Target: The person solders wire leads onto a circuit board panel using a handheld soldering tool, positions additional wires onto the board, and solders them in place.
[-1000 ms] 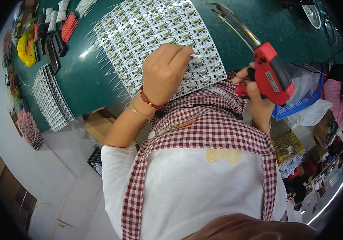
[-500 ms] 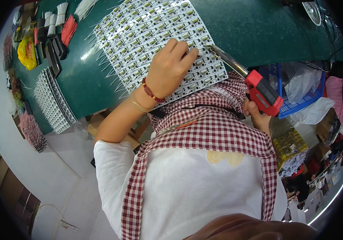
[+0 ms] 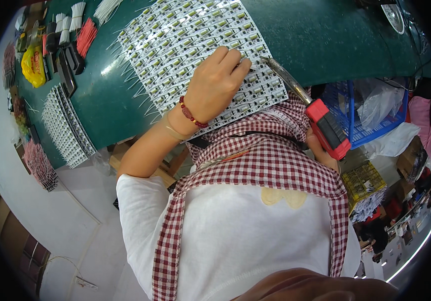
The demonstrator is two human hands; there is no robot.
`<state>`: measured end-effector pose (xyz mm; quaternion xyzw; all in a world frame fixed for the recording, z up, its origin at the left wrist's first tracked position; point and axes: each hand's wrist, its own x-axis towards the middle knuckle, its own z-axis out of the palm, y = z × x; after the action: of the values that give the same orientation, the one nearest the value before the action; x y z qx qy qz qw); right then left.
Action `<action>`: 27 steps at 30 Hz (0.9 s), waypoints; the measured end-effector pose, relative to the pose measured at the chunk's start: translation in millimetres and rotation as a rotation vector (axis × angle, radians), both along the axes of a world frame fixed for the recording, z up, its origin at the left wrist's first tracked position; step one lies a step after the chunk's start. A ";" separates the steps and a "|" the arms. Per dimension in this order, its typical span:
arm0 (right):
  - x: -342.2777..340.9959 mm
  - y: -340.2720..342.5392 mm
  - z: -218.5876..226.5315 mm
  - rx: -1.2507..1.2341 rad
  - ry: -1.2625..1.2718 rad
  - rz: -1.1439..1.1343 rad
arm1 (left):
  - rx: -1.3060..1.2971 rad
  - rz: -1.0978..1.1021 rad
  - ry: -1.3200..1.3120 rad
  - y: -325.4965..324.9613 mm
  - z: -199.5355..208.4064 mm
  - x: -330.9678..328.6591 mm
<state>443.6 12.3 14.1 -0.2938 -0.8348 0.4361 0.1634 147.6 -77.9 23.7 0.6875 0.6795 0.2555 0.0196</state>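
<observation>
- Head view, upper centre: the sheet of circuit boards (image 3: 175, 50) lies on the green table (image 3: 326, 45), under and around the left grip (image 3: 214, 88).
- The left grip has its fingers curled over the sheet's right half; whether they pinch anything, I cannot tell.
- Right of centre, the right grip (image 3: 318, 147), partly hidden, is clamped around the red soldering gun (image 3: 330, 130), its metal tip over the sheet's right edge, near the left fingers.
</observation>
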 end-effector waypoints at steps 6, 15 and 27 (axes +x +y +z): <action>3.3 -1.1 -3.6 -0.093 0.018 -0.007 | 0.016 0.001 -0.017 0.1 -1.1 0.3; 18.4 -6.3 -12.7 -0.217 -0.021 -0.079 | 0.166 0.020 0.087 -0.3 6.8 1.2; 10.7 -5.3 -10.0 -0.242 -0.003 -0.064 | 0.047 -0.029 0.041 -7.9 -1.5 13.9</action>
<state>454.3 7.0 4.1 -0.3386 -0.7666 0.5276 0.1393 161.5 -85.8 22.2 0.7026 0.6635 0.2570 -0.0065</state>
